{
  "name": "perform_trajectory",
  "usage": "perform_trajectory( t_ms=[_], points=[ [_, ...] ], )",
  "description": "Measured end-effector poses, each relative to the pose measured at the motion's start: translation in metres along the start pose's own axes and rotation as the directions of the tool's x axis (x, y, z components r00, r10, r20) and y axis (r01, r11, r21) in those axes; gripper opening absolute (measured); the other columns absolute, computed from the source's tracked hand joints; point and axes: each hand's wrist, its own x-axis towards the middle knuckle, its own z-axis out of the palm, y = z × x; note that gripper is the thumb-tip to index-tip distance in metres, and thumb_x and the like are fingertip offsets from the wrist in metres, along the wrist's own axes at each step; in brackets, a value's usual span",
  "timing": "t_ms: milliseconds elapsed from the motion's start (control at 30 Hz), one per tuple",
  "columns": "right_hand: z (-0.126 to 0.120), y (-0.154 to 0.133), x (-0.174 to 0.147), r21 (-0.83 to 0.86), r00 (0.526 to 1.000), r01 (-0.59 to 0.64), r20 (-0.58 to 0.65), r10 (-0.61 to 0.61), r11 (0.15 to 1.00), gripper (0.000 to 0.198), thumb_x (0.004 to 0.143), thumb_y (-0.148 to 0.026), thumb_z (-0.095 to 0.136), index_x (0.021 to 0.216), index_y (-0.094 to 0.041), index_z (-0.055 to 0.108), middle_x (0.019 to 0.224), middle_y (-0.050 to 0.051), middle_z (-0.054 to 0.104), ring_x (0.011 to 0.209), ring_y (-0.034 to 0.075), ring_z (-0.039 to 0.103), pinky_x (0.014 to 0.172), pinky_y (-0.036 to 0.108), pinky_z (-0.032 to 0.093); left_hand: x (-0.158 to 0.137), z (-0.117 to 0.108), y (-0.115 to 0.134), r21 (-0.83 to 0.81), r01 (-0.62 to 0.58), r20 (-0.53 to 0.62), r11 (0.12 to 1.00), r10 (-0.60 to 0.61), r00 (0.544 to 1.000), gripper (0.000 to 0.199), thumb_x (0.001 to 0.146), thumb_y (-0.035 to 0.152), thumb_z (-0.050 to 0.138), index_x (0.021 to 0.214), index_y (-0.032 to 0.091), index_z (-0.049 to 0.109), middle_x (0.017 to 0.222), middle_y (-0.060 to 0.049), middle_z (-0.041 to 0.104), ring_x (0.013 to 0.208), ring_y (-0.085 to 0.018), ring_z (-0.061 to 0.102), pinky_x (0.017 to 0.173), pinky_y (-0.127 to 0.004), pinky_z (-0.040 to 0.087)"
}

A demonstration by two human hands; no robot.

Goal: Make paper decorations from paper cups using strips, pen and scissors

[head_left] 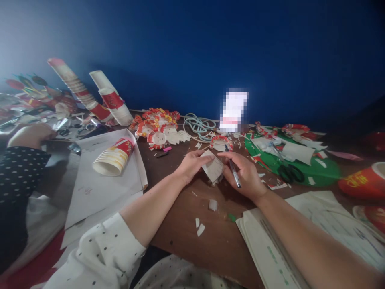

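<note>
My left hand (pixel 191 164) is closed on a cream-coloured piece of paper cup (pixel 212 168), with the thumb lying over its upper face. Faint lines seem to run across the piece, too blurred to read. In my right hand (pixel 245 173) is a pen (pixel 234 171) with a clear barrel, slanting between thumb and fingers. The right fingertips are close to the piece's right edge; whether they touch it I cannot tell. Below the hands lie small paper scraps (pixel 200 229). A pink-capped marker (pixel 167 149) rests beyond my left hand.
Left, nested paper cups (pixel 112 160) lie on a white box lid (pixel 87 200), beside another person's hand (pixel 30 134). Paper figures (pixel 162 128), blue cord (pixel 200 126) and a lit phone (pixel 233 110) are behind. Black scissors (pixel 290 173) lie on a green disc (pixel 327 173) at right.
</note>
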Motion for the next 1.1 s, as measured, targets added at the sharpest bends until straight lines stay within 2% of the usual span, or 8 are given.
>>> perform_trajectory(
  t_ms=[100, 233, 500, 600, 733, 867, 1100],
  points=[
    [0.000, 0.002, 0.001, -0.048, 0.998, 0.054, 0.014, -0.054, 0.997, 0.032, 0.084, -0.023, 0.059, 0.115, -0.024, 0.064, 0.101, 0.007, 0.073, 0.095, 0.025, 0.069, 0.087, 0.041, 0.053, 0.002, -0.003, -0.004, 0.087, -0.001, 0.020, 0.996, -0.001, 1.000, 0.018, 0.067, 0.027, 0.079, 0.078, 0.013, 0.073, 0.068, -0.004, 0.070, 0.058, -0.014, 0.062, 0.060, -0.025, 0.048],
    [0.001, 0.002, 0.001, -0.047, 0.999, 0.029, -0.014, -0.030, 0.998, 0.032, 0.086, -0.024, 0.058, 0.117, -0.024, 0.065, 0.094, 0.006, 0.072, 0.089, 0.023, 0.068, 0.086, 0.039, 0.053, 0.004, -0.006, -0.009, 0.121, 0.010, 0.027, 0.993, -0.014, 1.000, 0.022, 0.066, 0.026, 0.082, 0.083, 0.014, 0.075, 0.078, -0.006, 0.075, 0.066, -0.016, 0.066, 0.066, -0.027, 0.051],
    [0.001, -0.005, 0.002, -0.086, 0.966, -0.030, -0.259, 0.007, 0.996, 0.038, 0.097, -0.031, 0.047, 0.132, -0.024, 0.061, 0.096, 0.010, 0.065, 0.093, 0.025, 0.061, 0.090, 0.046, 0.051, 0.009, -0.005, -0.009, -0.006, 0.015, -0.090, 1.000, -0.016, 0.996, 0.030, 0.066, 0.033, 0.084, 0.085, 0.013, 0.072, 0.080, -0.008, 0.074, 0.064, -0.016, 0.066, 0.061, -0.027, 0.051],
    [0.000, -0.008, 0.000, -0.069, 0.969, -0.005, -0.247, -0.012, 0.998, 0.036, 0.097, -0.032, 0.048, 0.129, -0.025, 0.064, 0.100, 0.010, 0.066, 0.093, 0.025, 0.062, 0.090, 0.046, 0.052, 0.010, -0.006, -0.009, -0.029, 0.006, -0.122, 1.000, -0.010, 0.993, 0.032, 0.066, 0.033, 0.083, 0.087, 0.013, 0.071, 0.079, -0.007, 0.073, 0.061, -0.016, 0.065, 0.058, -0.026, 0.050],
    [0.000, -0.011, -0.002, -0.041, 0.978, 0.029, -0.203, -0.037, 0.999, 0.029, 0.097, -0.030, 0.049, 0.118, -0.024, 0.068, 0.103, 0.009, 0.070, 0.094, 0.024, 0.065, 0.091, 0.044, 0.052, 0.008, -0.004, -0.009, -0.078, 0.001, -0.102, 0.997, -0.009, 0.995, 0.029, 0.068, 0.031, 0.080, 0.088, 0.013, 0.071, 0.080, -0.007, 0.074, 0.065, -0.017, 0.067, 0.060, -0.027, 0.052],
    [0.000, -0.013, -0.002, -0.085, 0.976, 0.030, -0.212, -0.048, 0.996, 0.022, 0.095, -0.029, 0.052, 0.109, -0.023, 0.069, 0.099, 0.009, 0.073, 0.092, 0.024, 0.067, 0.088, 0.041, 0.053, 0.006, -0.002, -0.009, -0.112, -0.004, -0.097, 0.994, -0.007, 0.995, 0.026, 0.068, 0.030, 0.080, 0.084, 0.013, 0.070, 0.075, -0.006, 0.072, 0.061, -0.016, 0.065, 0.061, -0.027, 0.051],
    [0.002, -0.017, -0.004, -0.137, 0.980, 0.045, -0.188, -0.070, 0.990, 0.019, 0.095, -0.028, 0.053, 0.105, -0.024, 0.069, 0.100, 0.008, 0.074, 0.093, 0.023, 0.069, 0.087, 0.039, 0.053, 0.007, -0.001, -0.010, -0.148, -0.032, -0.126, 0.989, 0.013, 0.992, 0.025, 0.066, 0.028, 0.082, 0.079, 0.013, 0.069, 0.070, -0.004, 0.070, 0.059, -0.015, 0.064, 0.065, -0.028, 0.054]
  ],
)
